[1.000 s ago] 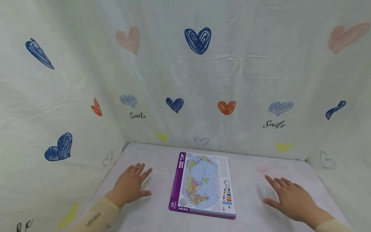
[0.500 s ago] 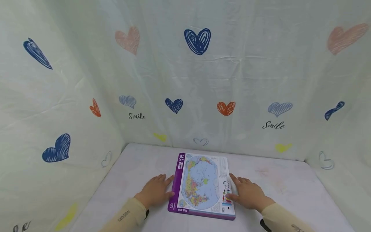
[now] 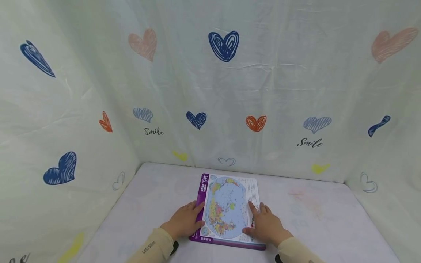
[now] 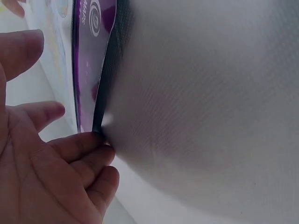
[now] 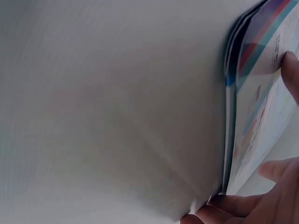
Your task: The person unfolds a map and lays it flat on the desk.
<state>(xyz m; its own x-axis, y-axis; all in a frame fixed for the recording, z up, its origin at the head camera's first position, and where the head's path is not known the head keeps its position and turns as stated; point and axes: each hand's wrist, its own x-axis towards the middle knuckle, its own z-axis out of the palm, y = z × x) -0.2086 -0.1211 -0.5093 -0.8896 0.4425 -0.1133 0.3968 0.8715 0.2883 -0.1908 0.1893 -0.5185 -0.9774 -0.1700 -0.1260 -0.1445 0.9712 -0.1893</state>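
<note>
A world map board (image 3: 227,208), printed with a coloured map and a purple left border, lies flat on the white-covered table. My left hand (image 3: 185,220) is at its left side, with thumb and index finger over the purple border. In the left wrist view the other fingers (image 4: 100,158) curl in at the board's edge. My right hand (image 3: 267,225) holds the opposite side, its thumb and index finger over the printed face. The right wrist view shows the remaining fingertips (image 5: 205,214) low against the layered edge of the board (image 5: 229,135).
The table (image 3: 322,219) is covered with a pale cloth and reaches out on both sides of the board. A light curtain (image 3: 286,91) with printed hearts and "Smile" lettering hangs behind it and along the sides.
Both hands have come inward from either side of the table to the board's left and right edges. Over the last half second they have slid further onto it; the board has barely shifted.
</note>
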